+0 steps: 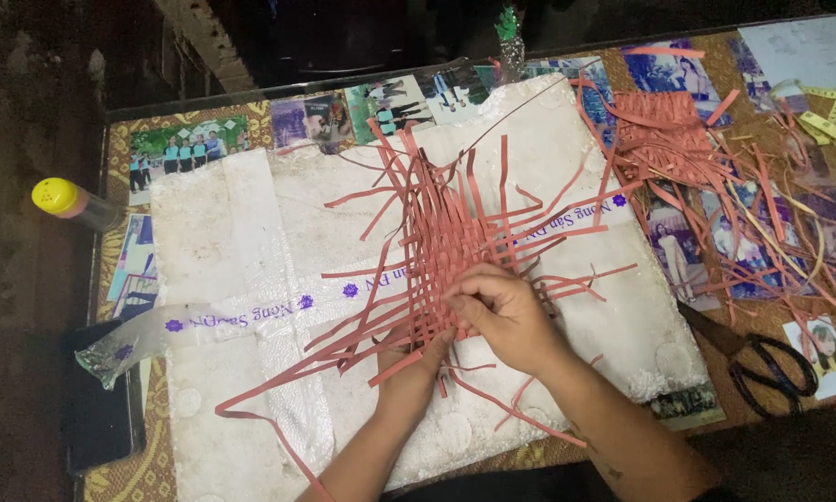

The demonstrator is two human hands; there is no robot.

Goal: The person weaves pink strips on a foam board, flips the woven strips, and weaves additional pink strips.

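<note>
Both hands weave thin red paper strips into a mat on a white foam board.

The foam board (251, 279) covers most of the table; the woven mat (446, 232) lies at its middle, light, floppy and easily torn, likely best gripped at its dense centre (loose ends slide out readily). The right hand (502, 311) pinches strips at the mat's near edge; the left hand (409, 372) lies under the weave, fingers curled on strips. Black scissors (762, 363) rest well to the right.

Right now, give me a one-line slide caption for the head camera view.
Both hands, left hand and right hand, weave red paper strips on a white foam board, scissors nearby.
</note>
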